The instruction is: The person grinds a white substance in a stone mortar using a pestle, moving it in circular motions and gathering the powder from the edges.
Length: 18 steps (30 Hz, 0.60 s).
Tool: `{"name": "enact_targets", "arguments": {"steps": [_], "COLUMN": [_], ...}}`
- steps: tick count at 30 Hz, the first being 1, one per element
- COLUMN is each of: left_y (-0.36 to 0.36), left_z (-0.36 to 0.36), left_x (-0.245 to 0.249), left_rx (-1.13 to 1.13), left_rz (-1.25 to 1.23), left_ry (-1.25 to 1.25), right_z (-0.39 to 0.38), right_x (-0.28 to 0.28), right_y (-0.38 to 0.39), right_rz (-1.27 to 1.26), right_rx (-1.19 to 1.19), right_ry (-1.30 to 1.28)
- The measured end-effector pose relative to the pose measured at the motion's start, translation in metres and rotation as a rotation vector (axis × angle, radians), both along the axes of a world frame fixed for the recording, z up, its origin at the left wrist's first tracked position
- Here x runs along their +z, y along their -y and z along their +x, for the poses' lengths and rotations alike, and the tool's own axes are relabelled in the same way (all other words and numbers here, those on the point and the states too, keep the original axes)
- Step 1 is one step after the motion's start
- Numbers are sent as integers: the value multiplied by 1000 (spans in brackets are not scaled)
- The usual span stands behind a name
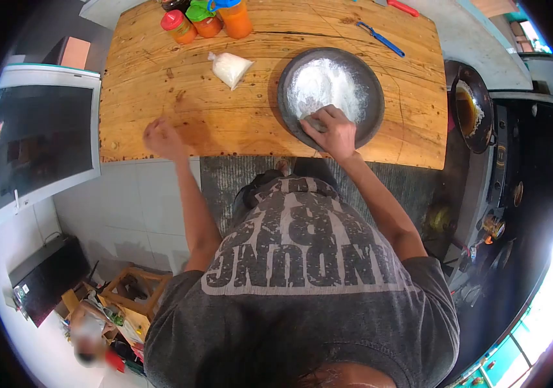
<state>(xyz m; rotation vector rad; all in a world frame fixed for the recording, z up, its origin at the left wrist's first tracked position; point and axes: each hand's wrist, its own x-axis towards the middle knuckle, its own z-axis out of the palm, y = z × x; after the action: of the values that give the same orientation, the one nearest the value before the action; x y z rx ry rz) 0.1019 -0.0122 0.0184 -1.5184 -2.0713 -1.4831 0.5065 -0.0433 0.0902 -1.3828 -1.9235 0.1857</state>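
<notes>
A round dark grey stone dish (375, 116) sits near the front edge of the wooden table, with white powder (328, 84) spread over its middle. My right hand (333, 132) is at the dish's near side, its fingers bent and pressed together at the powder's edge. What they hold, if anything, is hidden. Off to the left, my left hand (163, 138) hovers over the table's front edge, smeared by motion. A knotted clear plastic bag of white contents (230, 69) lies between the hands, farther back.
Jars with orange contents (208, 24) stand at the table's back left. A blue-handled peeler (381, 40) and a red handle (403, 8) lie at the back right. Right of the wooden table (153, 84), a wok with brown liquid (467, 110) rests by the stove.
</notes>
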Motion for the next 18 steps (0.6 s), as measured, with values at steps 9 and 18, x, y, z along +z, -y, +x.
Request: {"name": "enact_targets", "arguments": {"steps": [9,18], "left_y": [-2,-8], "left_z": [-57,-26], "left_x": [-40,-18], "left_rx": [803,854], "left_rz": [-386,-570], "left_ry": [194,230], "right_z": [3,-9], "right_x": [-7,-7], "right_y": [-98,-6], "right_rz": [-326,-14], "right_rx": [-103,-51], "right_ry": [4,-23]}}
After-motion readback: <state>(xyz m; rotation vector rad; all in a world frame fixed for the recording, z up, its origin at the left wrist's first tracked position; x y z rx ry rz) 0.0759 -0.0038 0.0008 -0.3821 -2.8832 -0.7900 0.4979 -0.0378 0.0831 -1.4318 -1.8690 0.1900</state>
